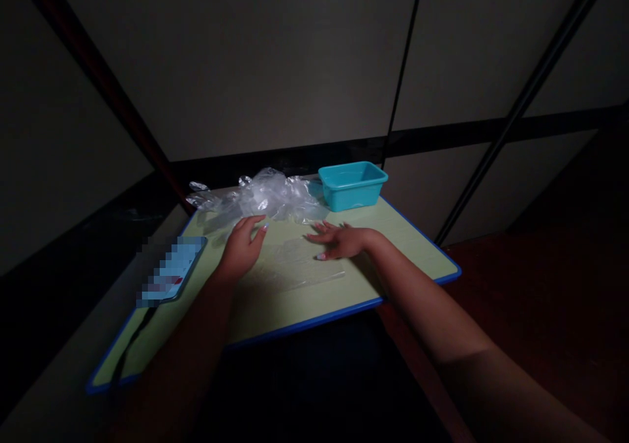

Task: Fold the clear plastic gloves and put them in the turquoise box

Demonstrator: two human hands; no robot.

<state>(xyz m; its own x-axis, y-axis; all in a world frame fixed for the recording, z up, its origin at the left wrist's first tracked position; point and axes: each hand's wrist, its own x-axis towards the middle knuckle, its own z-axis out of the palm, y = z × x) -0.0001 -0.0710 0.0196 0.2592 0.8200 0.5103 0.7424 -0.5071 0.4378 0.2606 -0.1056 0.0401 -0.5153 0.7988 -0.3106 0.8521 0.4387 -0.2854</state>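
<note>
**Clear plastic sheet laid flat between two unclenched hands**

A thin, clear plastic sheet (pixel 302 269) is spread flat on the pale yellow tabletop (pixel 407 250), between and partly under the person's hands; its long axis is run from left to right, slightly aslant, with the right end set a little farther from the body; its near edge is thus laid roughly parallel to the blue-edged front of the tabletop; its far outline is only faintly shown, and which end is the mouth, if it is a bag, cannot be told.

The left hand (pixel 243 250) is held open at the left of the sheet, its fingers loosely curved and pointed away and to the right, its thumb parted from them; the right hand (pixel 341 241) is opened palm down over the sheet's right part, its fingers spread and directed leftward; nothing is seen to be gripped by either, and whether the plastic is pressed by the fingertips cannot be told.

Beyond the hands, a crumpled heap of clear plastic (pixel 272 197) is piled along the back; just beside it, at the right, a turquoise tub (pixel 352 197) is stood upright, its opening turned upward; at the left edge, a phone-like device (pixel 189 269) is laid, partly obscured by pixelation.
</note>
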